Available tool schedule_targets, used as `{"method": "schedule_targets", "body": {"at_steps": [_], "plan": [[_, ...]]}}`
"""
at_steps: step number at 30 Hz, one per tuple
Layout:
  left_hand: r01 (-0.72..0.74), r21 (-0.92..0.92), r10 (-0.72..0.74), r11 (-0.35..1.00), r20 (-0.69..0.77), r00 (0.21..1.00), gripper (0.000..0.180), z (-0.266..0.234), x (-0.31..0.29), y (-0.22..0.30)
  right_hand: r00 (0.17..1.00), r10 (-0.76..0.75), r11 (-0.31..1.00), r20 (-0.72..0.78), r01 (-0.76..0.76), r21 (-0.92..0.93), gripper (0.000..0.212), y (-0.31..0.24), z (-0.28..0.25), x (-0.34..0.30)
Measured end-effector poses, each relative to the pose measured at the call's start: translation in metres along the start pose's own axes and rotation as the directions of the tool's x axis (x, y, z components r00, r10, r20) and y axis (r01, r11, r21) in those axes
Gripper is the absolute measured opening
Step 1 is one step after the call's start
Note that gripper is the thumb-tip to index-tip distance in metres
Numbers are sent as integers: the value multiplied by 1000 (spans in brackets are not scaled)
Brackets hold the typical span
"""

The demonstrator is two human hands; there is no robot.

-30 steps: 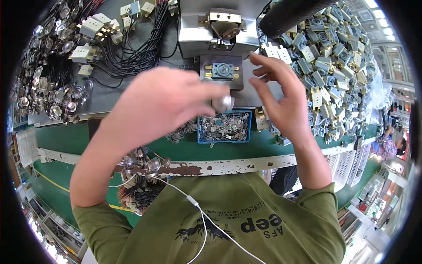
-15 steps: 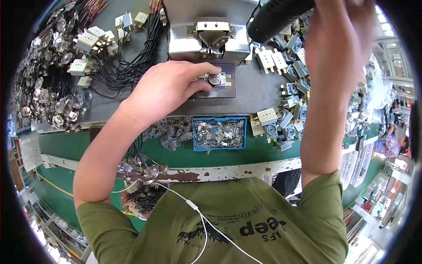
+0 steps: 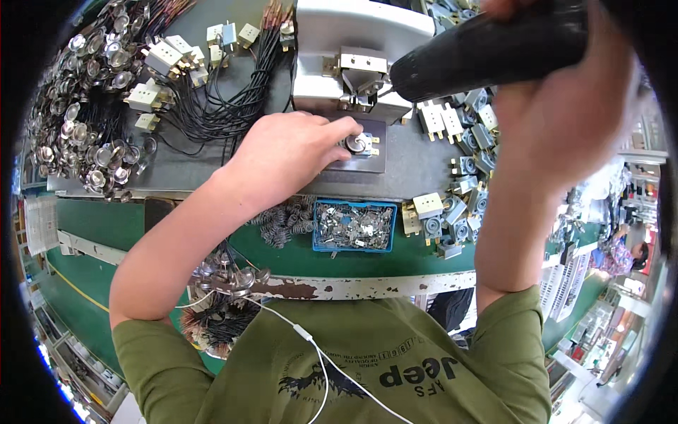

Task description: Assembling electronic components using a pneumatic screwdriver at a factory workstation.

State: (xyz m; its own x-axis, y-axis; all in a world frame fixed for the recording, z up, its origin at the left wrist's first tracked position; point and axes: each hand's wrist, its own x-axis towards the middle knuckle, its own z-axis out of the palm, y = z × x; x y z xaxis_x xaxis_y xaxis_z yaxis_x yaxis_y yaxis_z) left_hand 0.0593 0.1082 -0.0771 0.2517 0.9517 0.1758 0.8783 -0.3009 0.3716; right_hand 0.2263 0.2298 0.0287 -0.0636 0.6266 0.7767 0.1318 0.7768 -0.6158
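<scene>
My left hand [image 3: 289, 152] reaches over a flat metal plate [image 3: 364, 167], thumb and forefinger closed on a small switch part [image 3: 359, 144] with a round metal cap and brass terminals. The part rests on the plate, in front of a steel fixture [image 3: 362, 67] with a bracket and a metal linkage. At the upper right my right hand [image 3: 565, 124], blurred, is closed around a thick black cylindrical handle [image 3: 487, 53]. The handle's rounded end lies close beside the fixture; some fingers show at the top edge, and the rest of the grip is partly hidden.
White connector blocks [image 3: 164, 56] with black wires [image 3: 244, 102] and many round metal caps [image 3: 95, 71] lie left. Grey and white switch housings [image 3: 452, 212] pile up right. Nearer are a blue tray [image 3: 317, 247] of metal pieces and loose springs [image 3: 282, 222]. A person [image 3: 618, 254] is far right.
The whole view has shifted a little. My right hand has come lower, and the black handle now lies flatter, its end nearer the fixture. My left hand still pinches the switch part.
</scene>
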Motion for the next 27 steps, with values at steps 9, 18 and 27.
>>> {"method": "schedule_targets", "body": {"at_steps": [9,18,27], "plan": [[29,37,-29,999,15,999,26,-3,-1,3,987,158,960,12,-156,232,20,-38,30,-6],[50,73,-54,996,60,997,36,-5,0,4,981,168,920,99,-192,342,12,-39,35,-10],[5,62,-6,998,16,1000,36,0,-3,2,965,260,874,22,-245,419,52,-36,61,-2]]}}
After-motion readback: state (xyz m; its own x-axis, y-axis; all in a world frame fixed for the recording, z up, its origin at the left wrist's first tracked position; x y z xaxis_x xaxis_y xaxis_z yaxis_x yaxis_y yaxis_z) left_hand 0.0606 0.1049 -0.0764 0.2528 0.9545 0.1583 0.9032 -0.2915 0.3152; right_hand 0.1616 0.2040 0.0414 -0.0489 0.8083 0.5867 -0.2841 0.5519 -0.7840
